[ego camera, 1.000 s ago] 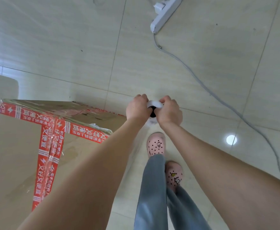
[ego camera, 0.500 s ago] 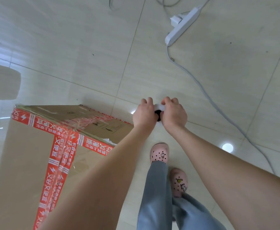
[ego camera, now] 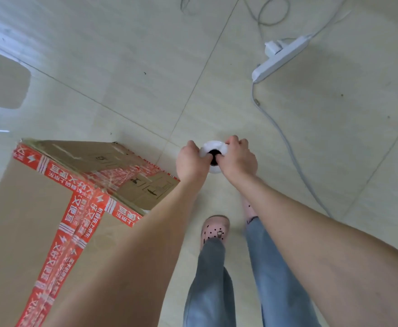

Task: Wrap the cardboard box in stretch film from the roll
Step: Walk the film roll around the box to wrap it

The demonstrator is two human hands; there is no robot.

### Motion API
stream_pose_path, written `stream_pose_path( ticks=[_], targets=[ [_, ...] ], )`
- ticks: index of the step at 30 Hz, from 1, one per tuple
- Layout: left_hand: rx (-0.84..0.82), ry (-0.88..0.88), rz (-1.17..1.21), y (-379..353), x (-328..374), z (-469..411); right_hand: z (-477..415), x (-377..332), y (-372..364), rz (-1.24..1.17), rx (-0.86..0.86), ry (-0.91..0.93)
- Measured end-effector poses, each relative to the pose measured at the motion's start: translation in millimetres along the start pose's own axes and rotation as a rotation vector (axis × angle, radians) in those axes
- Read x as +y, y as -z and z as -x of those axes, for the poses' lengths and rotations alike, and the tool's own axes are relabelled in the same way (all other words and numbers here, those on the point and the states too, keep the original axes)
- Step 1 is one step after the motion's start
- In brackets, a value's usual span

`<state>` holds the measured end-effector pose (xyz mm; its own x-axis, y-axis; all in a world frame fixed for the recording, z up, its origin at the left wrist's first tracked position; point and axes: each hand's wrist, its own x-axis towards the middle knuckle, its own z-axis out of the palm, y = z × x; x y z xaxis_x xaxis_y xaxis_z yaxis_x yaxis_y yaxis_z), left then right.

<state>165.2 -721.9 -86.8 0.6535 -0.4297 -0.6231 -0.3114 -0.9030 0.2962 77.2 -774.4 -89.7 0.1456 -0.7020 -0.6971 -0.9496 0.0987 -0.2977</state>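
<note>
The left hand [ego camera: 190, 161] and right hand [ego camera: 238, 159] clamp the stretch film roll [ego camera: 213, 145] from either side, thumbs at its dark core [ego camera: 214, 154]. The cardboard box [ego camera: 25, 223], crossed with red tape [ego camera: 74, 223], stands on the floor [ego camera: 146, 67] just beside the left arm. The roll likely feels light and rigid, and its film thin, clingy and tearable, so holding the core ends suits unwinding.

I'm indoors in a plain room; home or storeroom, I can't tell. Glossy pale floor tiles [ego camera: 122, 55] surround the taped cardboard box [ego camera: 28, 208]. Right of the box and farther off, a white power strip [ego camera: 280, 59] trails its grey cable [ego camera: 287, 147] across the floor.
</note>
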Motion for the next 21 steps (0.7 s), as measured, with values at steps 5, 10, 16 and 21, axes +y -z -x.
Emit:
stream_pose_path(
  ticks=[5, 10, 16, 21],
  targets=[
    [-0.021, 0.034, -0.044, 7.3, 4.5, -5.4, -9.5, -15.3, 2.1, -0.015, -0.03, -0.031],
    [-0.041, -0.229, -0.263, 15.5, 24.4, -22.8, -20.0, -25.5, 9.6, 0.1, -0.016, 0.149],
    [-0.034, -0.147, -0.206, 24.3, 29.6, -41.7, -36.9, -42.7, 26.7, 0.293, 0.002, 0.456],
    [0.077, 0.082, 0.032, 37.2, 25.7, -46.8, -48.0, -75.7, 21.8, 0.096, -0.009, 0.303]
  ],
)
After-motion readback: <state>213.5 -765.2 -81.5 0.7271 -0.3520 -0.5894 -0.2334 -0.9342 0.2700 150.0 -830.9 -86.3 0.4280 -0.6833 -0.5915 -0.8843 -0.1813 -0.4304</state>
